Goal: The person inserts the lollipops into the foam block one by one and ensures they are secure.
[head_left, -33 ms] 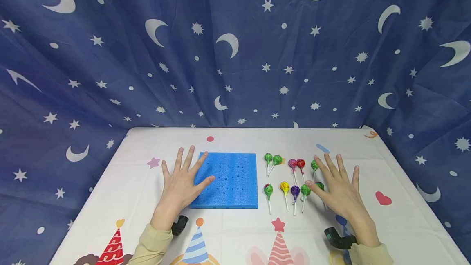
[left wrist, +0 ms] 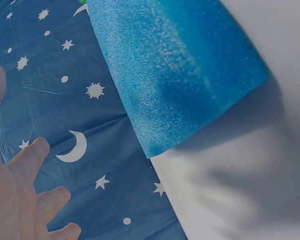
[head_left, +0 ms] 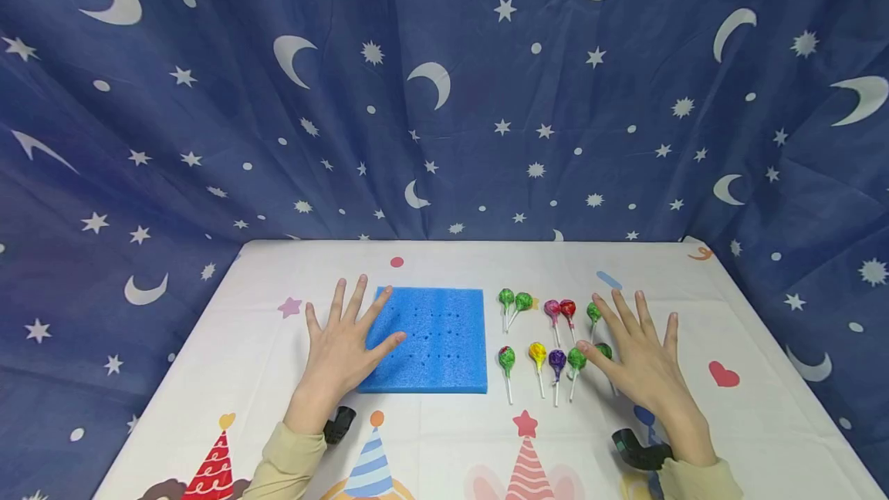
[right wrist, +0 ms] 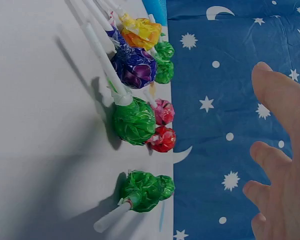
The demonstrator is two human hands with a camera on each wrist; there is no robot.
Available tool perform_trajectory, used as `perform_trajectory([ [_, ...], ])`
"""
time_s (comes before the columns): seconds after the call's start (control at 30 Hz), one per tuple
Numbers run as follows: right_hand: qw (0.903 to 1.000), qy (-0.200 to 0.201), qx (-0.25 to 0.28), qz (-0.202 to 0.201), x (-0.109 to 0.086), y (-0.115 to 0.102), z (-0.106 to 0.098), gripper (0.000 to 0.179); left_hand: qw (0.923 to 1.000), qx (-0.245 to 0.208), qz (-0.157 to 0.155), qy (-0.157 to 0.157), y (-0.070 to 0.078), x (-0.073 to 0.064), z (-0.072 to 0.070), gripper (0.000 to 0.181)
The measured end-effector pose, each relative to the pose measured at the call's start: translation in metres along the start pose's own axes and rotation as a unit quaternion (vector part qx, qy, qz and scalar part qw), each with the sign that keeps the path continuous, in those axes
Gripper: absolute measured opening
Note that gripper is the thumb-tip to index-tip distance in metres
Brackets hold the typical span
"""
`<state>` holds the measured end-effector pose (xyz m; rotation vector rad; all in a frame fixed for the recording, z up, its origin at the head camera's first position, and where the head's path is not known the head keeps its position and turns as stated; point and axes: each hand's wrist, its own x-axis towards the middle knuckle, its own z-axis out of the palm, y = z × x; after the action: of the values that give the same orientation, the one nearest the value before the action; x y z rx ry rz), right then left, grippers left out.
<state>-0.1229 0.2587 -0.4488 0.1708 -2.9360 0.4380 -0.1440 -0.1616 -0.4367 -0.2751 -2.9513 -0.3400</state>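
My left hand [head_left: 338, 353] is spread with straight fingers over the left side of a blue foam block [head_left: 444, 342] dotted with small holes. Fingers spread too, my right hand [head_left: 646, 369] hovers beside the lollipops, its thumb overlapping a green lollipop [head_left: 576, 359] in the head view. Neither hand holds anything. Further lollipops lie between block and hand: a yellow one [head_left: 538, 353], a purple one [right wrist: 135, 67], a pink one [head_left: 552, 309], a red one [head_left: 568, 309] and several green ones. The right hand partly covers two green lollipops in the head view.
A white tablecloth [head_left: 430, 446] with printed party hats, stars and a heart covers the table. Behind and at the sides hangs a dark blue curtain [head_left: 472, 153] with moons and stars. Each wrist carries a black camera, one at the left wrist [head_left: 339, 424].
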Motion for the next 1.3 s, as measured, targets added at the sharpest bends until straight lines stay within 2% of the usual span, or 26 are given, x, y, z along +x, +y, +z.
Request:
perform_trajectory([
  [0.43, 1.0, 0.003, 0.007, -0.001, 0.0, 0.0, 0.001, 0.083, 0.9998, -0.017, -0.005, -0.009, -0.002, 0.0, 0.001, 0.078],
  [0.63, 0.9994, 0.024, 0.022, -0.01, 0.0, 0.001, 0.002, 0.08, 0.9995, -0.027, -0.007, -0.014, -0.006, 0.0, 0.001, 0.076],
  [0.8, 0.9977, 0.045, 0.04, -0.03, -0.001, 0.002, 0.004, 0.073, 0.9974, -0.067, -0.004, -0.027, -0.01, 0.002, 0.003, 0.073],
  [1.03, 0.9959, 0.054, 0.06, -0.042, -0.003, 0.004, 0.007, 0.064, 0.9929, -0.116, 0.005, -0.023, -0.018, 0.004, 0.008, 0.069],
  [1.3, 0.9966, 0.047, 0.061, -0.031, -0.007, 0.008, 0.012, 0.059, 0.9812, -0.19, -0.023, -0.028, -0.022, 0.005, 0.016, 0.067],
])
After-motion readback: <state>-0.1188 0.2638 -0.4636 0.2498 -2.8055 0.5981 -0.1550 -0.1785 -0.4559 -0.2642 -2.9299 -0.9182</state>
